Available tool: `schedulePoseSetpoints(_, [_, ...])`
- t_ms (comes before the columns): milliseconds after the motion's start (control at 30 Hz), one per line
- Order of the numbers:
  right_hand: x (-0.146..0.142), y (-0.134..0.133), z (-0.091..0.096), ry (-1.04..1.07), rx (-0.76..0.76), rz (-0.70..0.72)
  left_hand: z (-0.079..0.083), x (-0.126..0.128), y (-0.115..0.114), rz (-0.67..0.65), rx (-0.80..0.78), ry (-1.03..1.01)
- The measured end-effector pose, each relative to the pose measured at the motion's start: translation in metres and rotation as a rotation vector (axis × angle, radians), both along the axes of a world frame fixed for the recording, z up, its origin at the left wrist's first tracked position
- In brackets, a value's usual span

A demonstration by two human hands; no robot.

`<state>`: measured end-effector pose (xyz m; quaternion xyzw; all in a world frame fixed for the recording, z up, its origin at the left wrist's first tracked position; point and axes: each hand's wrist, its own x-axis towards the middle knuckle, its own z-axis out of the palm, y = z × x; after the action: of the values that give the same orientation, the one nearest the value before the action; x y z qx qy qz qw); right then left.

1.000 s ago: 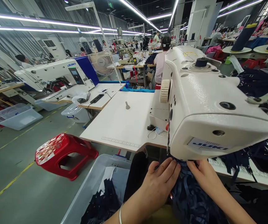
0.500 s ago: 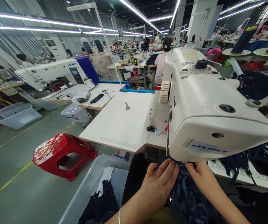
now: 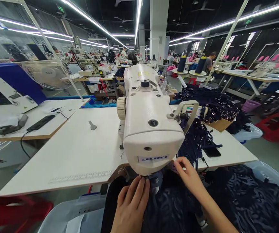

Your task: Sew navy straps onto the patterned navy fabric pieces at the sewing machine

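Fabric (image 3: pixel 168 207), dark navy and softly folded, lies in front of the seated person, its upper end just below the rounded white sewing-machine head (image 3: pixel 151 110). From my end I judge the step in hand to be guiding this cloth at the stitching point, which the head hides from me. The bare left hand (image 3: pixel 131 205) has its fingers laid side by side, tips at the cloth by the head's lower left edge; whether it pinches or only presses, I cannot tell. The bare right hand (image 3: pixel 189 176) is raised just beside the head's lower right, thumb and forefinger close together; I cannot make out anything between them. Beyond it, a tangled dark navy heap of strips (image 3: pixel 190 144) lies on the flat white worktable (image 3: pixel 81 155). To my mind the next move calls for the left fingertips to hold the cloth flat while the right hand steadies its other side
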<state>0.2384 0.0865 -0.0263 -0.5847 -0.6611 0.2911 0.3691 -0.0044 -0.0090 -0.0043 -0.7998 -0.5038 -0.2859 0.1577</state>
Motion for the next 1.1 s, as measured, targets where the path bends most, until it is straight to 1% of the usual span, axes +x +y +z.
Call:
schedulePoseSetpoints(133, [0.062, 0.002, -0.019, -0.095, -0.077, -0.267, 0.002, 0.003, 0.002, 0.000, 0.032, 0.004])
schedulePoseSetpoints(200, [0.084, 0.001, -0.031, -0.130, -0.103, -0.347, 0.002, 0.005, 0.004, -0.004, 0.052, 0.010])
schedulePoseSetpoints(300, [0.099, -0.001, -0.050, -0.129, -0.096, -0.380, 0.003, 0.007, 0.005, -0.006, 0.057, 0.038])
schedulePoseSetpoints(400, [0.101, 0.000, -0.058, -0.078, -0.105, -0.362, 0.002, 0.007, 0.003, -0.001, 0.060, 0.064])
schedulePoseSetpoints(433, [0.101, 0.000, -0.057, -0.048, -0.120, -0.336, 0.001, 0.007, 0.003, 0.006, 0.055, 0.076])
schedulePoseSetpoints(500, [0.102, -0.002, -0.048, 0.032, -0.170, -0.248, 0.000, 0.006, 0.003, 0.012, 0.032, 0.113])
schedulePoseSetpoints(567, [0.103, -0.010, -0.033, 0.118, -0.231, -0.138, -0.001, 0.006, 0.004, 0.013, 0.058, 0.113])
schedulePoseSetpoints(600, [0.104, -0.016, -0.024, 0.198, -0.263, -0.090, -0.001, 0.007, 0.005, 0.004, 0.088, 0.092])
schedulePoseSetpoints(667, [0.102, -0.028, -0.006, 0.455, -0.306, -0.031, 0.001, 0.007, 0.006, -0.040, 0.132, 0.042])
schedulePoseSetpoints(700, [0.100, -0.034, 0.003, 0.612, -0.311, -0.022, 0.003, 0.006, 0.006, -0.076, 0.124, 0.034])
schedulePoseSetpoints(767, [0.090, -0.044, 0.017, 0.900, -0.308, -0.025, 0.009, 0.005, 0.004, -0.155, 0.062, 0.072])
schedulePoseSetpoints(833, [0.072, -0.052, 0.025, 1.052, -0.345, -0.012, 0.014, 0.001, 0.002, -0.186, 0.011, 0.150])
schedulePoseSetpoints(900, [0.049, -0.059, 0.028, 1.129, -0.458, 0.066, 0.018, -0.004, -0.002, -0.178, -0.029, 0.231])
schedulePoseSetpoints(967, [0.025, -0.065, 0.027, 1.135, -0.607, 0.238, 0.023, -0.009, -0.007, -0.174, -0.032, 0.270])
schedulePoseSetpoints(1033, [0.006, -0.070, 0.026, 1.048, -0.738, 0.468, 0.029, -0.012, -0.012, -0.161, -0.068, 0.274])
schedulePoseSetpoints(1067, [-0.002, -0.072, 0.025, 0.971, -0.767, 0.579, 0.032, -0.012, -0.013, -0.150, -0.105, 0.268])
schedulePoseSetpoints(1100, [-0.009, -0.072, 0.026, 0.889, -0.759, 0.673, 0.035, -0.011, -0.014, -0.142, -0.153, 0.258])
